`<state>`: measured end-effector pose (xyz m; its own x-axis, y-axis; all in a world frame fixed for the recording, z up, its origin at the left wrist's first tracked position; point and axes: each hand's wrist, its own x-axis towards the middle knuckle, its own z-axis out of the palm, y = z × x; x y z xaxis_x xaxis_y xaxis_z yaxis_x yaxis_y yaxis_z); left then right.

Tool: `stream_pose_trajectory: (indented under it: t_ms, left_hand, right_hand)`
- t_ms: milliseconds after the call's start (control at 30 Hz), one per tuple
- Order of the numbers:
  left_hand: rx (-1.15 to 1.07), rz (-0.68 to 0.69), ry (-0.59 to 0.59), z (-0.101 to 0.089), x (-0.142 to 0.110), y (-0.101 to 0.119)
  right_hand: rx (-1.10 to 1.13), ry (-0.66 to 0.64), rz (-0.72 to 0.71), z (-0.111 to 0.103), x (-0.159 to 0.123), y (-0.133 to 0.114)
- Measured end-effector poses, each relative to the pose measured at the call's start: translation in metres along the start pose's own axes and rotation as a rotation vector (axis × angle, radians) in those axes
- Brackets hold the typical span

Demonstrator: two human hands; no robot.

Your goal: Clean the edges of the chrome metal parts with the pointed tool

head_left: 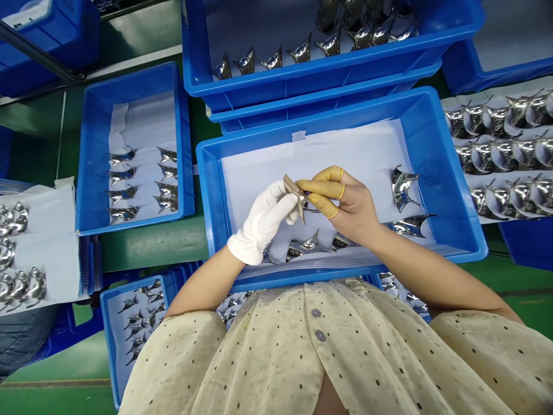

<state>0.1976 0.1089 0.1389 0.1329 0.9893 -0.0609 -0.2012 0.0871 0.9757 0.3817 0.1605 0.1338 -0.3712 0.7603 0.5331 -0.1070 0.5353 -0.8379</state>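
My left hand (pixel 262 222), in a white glove, is closed on a shiny curved metal piece (pixel 292 185) with pointed ends. My right hand (pixel 345 199) wears yellow finger cots and pinches at the right side of that same piece. Small dark-blue spots show between the fingertips; what they are I cannot make out. Both hands are above a blue bin (pixel 449 190) lined with white paper. In the bin lie more such pieces, among them one upright at the right (pixel 404 187) and another near the front wall (pixel 306 246).
Stacked blue bins (pixel 345 63) stand behind, the top one holding several metal pieces. A smaller blue bin (pixel 184 144) at left has two columns of them. Rows of pieces (pixel 501 155) lie on paper at right, more on a paper sheet (pixel 56 242) at far left.
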Motion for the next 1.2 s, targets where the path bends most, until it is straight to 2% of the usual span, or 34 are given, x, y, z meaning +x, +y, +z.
stream_pose_trajectory:
  t_ms: [133,200,267,367,433,533,667,800,900,1000,1100,1200]
  left_hand:
    - [0.023,0.014,-0.039,0.005,-0.002,-0.001]
    - [0.042,0.009,-0.007,0.006,-0.002,0.003]
    - [0.07,-0.002,0.063,0.005,-0.002,0.007]
    - [0.089,0.0,0.155,0.003,-0.002,0.011]
    - [0.102,0.003,0.175,0.002,-0.002,0.011]
    - [0.187,-0.001,0.176,0.002,-0.003,0.012]
    - [0.257,-0.013,0.126,0.004,-0.006,0.017]
    - [0.198,-0.048,0.068,0.005,-0.01,0.024]
    - [0.226,-0.073,0.098,0.005,-0.01,0.024]
    - [0.224,-0.088,0.114,0.004,-0.008,0.022]
    - [0.196,-0.106,0.074,0.004,-0.005,0.02]
    - [0.19,-0.13,0.042,0.005,-0.003,0.019]
  right_hand:
    - [0.014,0.018,0.068,0.002,0.001,0.003]
    - [0.06,0.075,0.118,-0.001,0.003,0.004]
    - [0.168,0.078,0.161,-0.006,0.005,0.004]
    - [0.304,-0.117,0.131,-0.01,0.005,0.002]
    - [0.276,-0.197,0.092,-0.009,0.004,0.0]
    - [0.241,-0.107,0.119,-0.002,0.004,0.0]
    - [0.377,0.061,0.297,-0.001,0.01,0.01]
    - [0.568,0.05,0.5,-0.006,0.016,0.019]
    - [0.618,0.052,0.58,-0.005,0.018,0.016]
    - [0.509,0.114,0.504,-0.002,0.018,0.007]
    - [0.367,0.194,0.348,0.002,0.018,0.0]
    - [0.256,0.252,0.283,0.003,0.017,-0.003]
